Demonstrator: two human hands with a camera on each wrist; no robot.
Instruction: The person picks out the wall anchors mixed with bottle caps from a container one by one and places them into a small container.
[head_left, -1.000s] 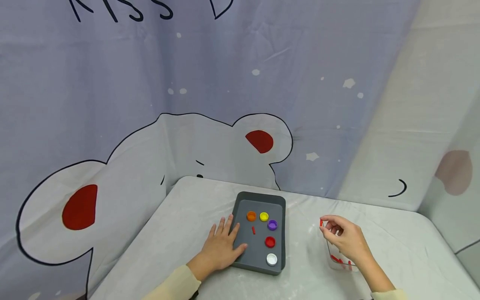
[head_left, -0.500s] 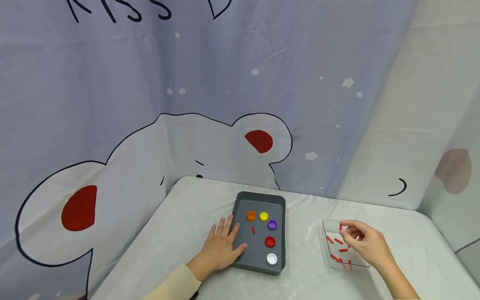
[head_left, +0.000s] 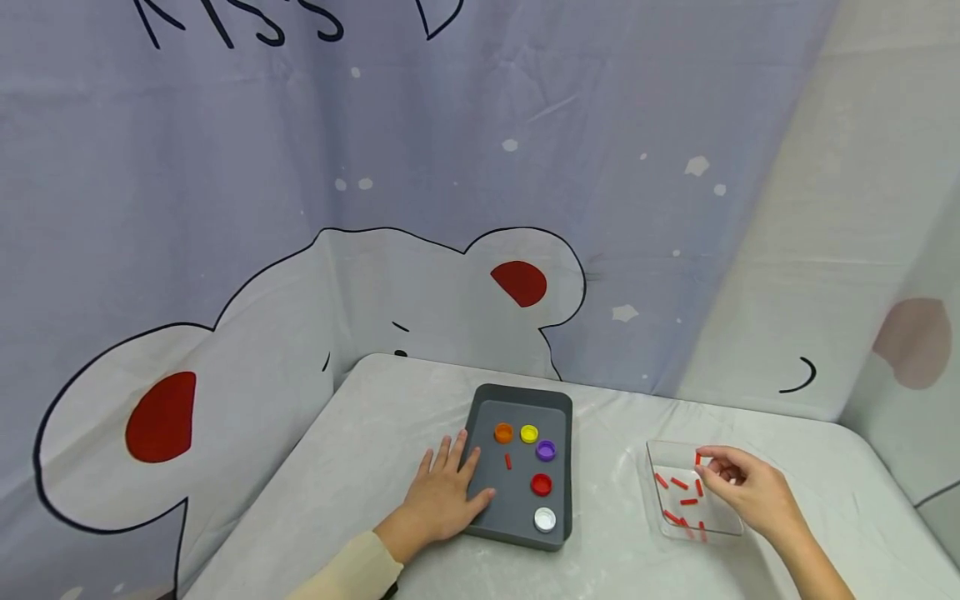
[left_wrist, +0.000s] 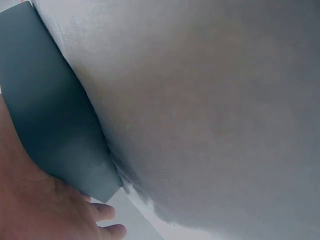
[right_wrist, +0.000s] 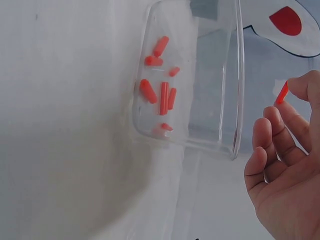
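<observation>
Between thumb and forefinger, my right hand (head_left: 757, 493) pinches a small red stick (right_wrist: 283, 93) held upright. It is over the right side of a clear plastic box (head_left: 657, 457), in which several more red sticks (right_wrist: 164, 98) lie scattered. Spread flat, my left hand (head_left: 438, 498) rests on the left edge of a dark grey tray (head_left: 517, 527); in the left wrist view the tray's outer wall (left_wrist: 55, 95) shows beside the palm. One red stick (head_left: 508, 462) lies on the tray floor, left of the red cap.
Several small round caps sit in the tray: orange (head_left: 503, 432), yellow (head_left: 528, 434), purple (head_left: 546, 451), red (head_left: 542, 484) and white (head_left: 544, 520). A white cloth (head_left: 607, 533) covers the table, and a printed curtain (head_left: 420, 167) hangs behind it.
My right hand has moved right, from the box's left edge to its right side, with the red stick still pinched. More of the box's contents now show. My left hand has stayed put.
</observation>
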